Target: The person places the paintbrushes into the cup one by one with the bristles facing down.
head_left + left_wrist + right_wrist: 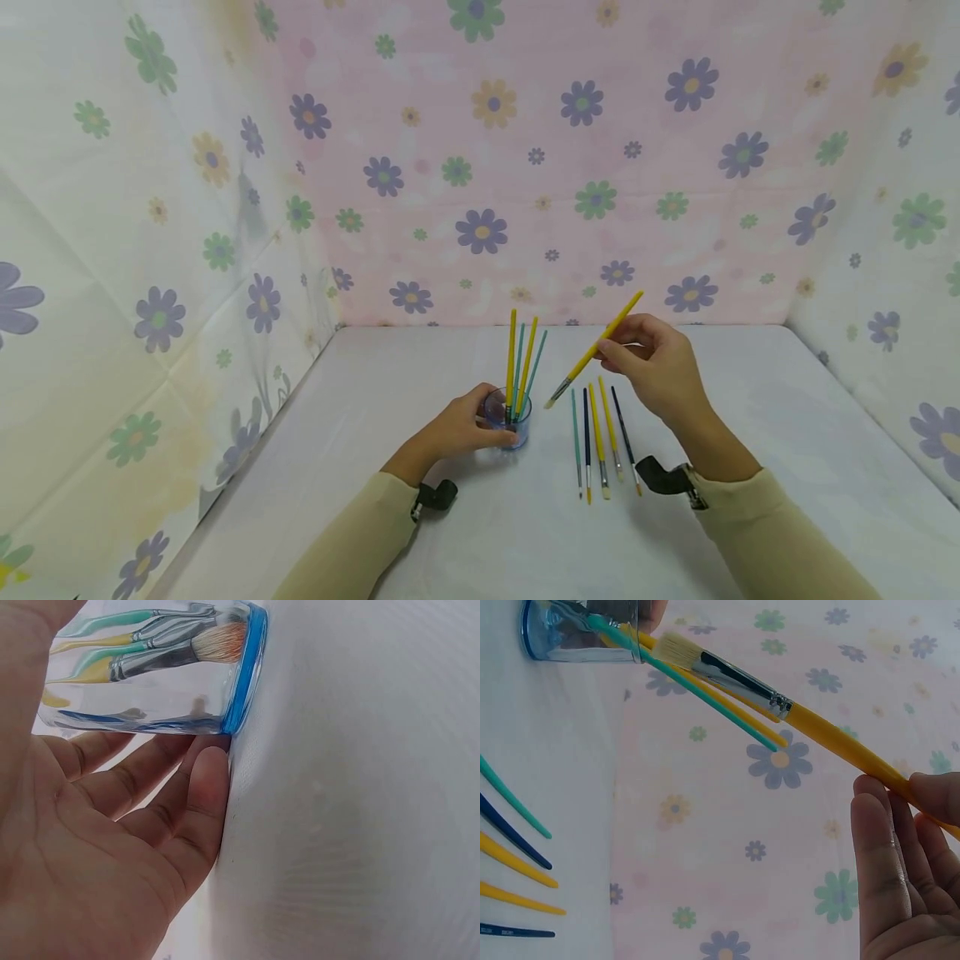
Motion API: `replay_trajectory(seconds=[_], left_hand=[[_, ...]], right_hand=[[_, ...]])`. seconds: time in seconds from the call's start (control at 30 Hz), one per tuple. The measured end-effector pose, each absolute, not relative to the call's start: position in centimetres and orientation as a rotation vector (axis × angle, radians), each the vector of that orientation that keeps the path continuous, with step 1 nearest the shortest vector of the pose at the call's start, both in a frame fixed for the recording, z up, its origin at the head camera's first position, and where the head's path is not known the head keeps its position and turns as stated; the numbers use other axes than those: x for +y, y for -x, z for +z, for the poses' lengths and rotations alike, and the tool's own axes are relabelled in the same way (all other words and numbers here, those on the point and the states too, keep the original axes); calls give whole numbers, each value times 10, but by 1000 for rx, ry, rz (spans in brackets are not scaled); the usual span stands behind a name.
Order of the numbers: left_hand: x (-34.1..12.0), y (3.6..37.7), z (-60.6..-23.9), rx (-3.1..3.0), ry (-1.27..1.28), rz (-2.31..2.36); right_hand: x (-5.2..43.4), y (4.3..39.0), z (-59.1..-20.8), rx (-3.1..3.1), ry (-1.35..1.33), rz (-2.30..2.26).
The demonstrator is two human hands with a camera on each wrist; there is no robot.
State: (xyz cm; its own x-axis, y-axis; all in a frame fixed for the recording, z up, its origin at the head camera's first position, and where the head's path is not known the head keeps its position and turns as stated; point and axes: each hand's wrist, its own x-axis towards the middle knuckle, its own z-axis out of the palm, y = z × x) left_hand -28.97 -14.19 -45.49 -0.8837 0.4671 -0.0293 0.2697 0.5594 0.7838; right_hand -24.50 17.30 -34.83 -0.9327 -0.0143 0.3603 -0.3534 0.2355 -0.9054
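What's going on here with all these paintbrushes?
A person sits at a white table. Their left hand grips a small clear cup with a blue base, which has four brushes standing in it, bristles down. Their right hand pinches a yellow paintbrush in the air, bristles pointing toward the cup. Five more brushes lie side by side on the table beside the cup.

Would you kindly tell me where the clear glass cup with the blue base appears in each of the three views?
Head: the clear glass cup with the blue base stands centre, low on the white table, gripped by the left hand.
Left wrist: the cup fills the top left, above the fingers.
Right wrist: the cup sits in the top left corner.
Shared landmark: the yellow and teal paintbrushes standing in it.
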Motion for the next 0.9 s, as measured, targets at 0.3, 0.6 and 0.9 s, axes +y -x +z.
replay_trajectory(seconds=[0.3, 0.6, 0.9], left_hand=[[-142, 291, -456, 2555, -611, 1226], [-142, 291, -456, 2572, -581, 1211], [-141, 291, -458, 2568, -565, 1209]], right_hand=[[165, 242, -351, -2210, -402, 1779], [155, 243, -356, -2269, -388, 1765], [148, 242, -363, -2273, -391, 1803]])
